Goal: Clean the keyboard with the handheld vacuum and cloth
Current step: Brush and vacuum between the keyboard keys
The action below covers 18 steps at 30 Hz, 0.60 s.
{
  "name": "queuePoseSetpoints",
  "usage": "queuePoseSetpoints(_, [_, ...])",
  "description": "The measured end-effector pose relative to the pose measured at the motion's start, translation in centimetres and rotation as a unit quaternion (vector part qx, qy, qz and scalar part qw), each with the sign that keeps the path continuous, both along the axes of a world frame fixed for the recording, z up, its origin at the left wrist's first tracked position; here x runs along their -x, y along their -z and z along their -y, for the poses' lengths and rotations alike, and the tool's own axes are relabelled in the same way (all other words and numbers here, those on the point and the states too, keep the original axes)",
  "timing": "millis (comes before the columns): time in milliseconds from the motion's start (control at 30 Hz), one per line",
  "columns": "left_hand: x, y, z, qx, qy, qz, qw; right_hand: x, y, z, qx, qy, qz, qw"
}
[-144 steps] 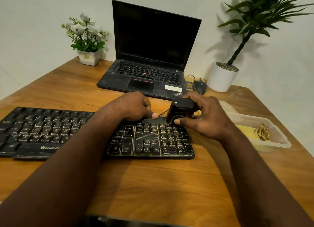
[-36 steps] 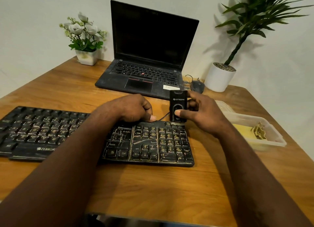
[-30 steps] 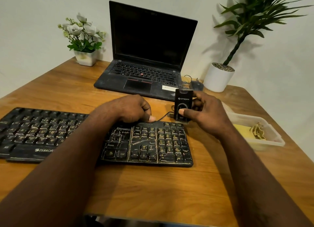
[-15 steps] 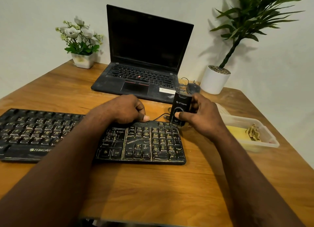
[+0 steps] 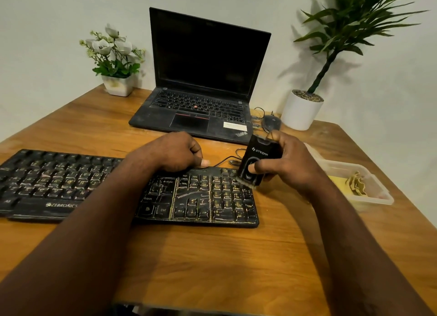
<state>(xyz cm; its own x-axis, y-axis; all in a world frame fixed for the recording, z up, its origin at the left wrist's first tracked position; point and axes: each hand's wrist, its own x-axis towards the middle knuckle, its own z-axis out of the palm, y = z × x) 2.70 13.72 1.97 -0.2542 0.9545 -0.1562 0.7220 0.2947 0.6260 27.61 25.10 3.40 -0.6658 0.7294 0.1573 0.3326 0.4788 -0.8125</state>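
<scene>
Gripping the small black boxy handheld vacuum [image 5: 256,158], your right hand [image 5: 292,168] has its fingers wrapped round the far side and the thumb on the front. The nozzle is tilted down onto the numpad corner of the dusty black plastic keyboard [image 5: 201,197]. The keyboard reads "ZEBRONICS"; the vacuum's logo looks like "STRIPR", kinda blurry. Your left hand [image 5: 172,152] is curled over the keyboard's back edge, thumb on top. The yellow cloth [image 5: 337,180] sits in the clear plastic tub [image 5: 378,198] on the right. The black laptop [image 5: 201,103] says "ThinkPad".
</scene>
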Motion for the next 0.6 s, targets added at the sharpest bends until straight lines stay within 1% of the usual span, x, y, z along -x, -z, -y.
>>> queuePoseSetpoints(100, [0.0,-0.1,0.0,0.001,0.001,0.003,1.000,0.4,0.4,-0.1,-0.050,0.038,-0.003,0.998])
queuePoseSetpoints(267, [0.1,0.0,0.1,0.002,0.001,0.010,1.000,-0.3,-0.2,-0.2,0.006,-0.007,0.011,1.000])
queuePoseSetpoints(300, [0.1,0.0,0.0,0.003,0.002,0.010,1.000,-0.3,-0.1,-0.2,-0.003,0.001,0.010,1.000])
queuePoseSetpoints(433, [0.1,0.0,-0.1,0.006,0.006,0.000,1.000,0.6,0.5,0.2,-0.094,0.072,0.011,0.993])
queuePoseSetpoints(500, [0.1,0.0,-0.1,0.006,0.009,0.002,1.000,0.8,0.5,0.4,-0.112,0.080,0.004,0.991])
queuePoseSetpoints(600, [0.0,-0.1,0.0,0.002,0.009,0.001,1.000,0.7,0.5,0.3,-0.071,0.044,-0.025,0.996])
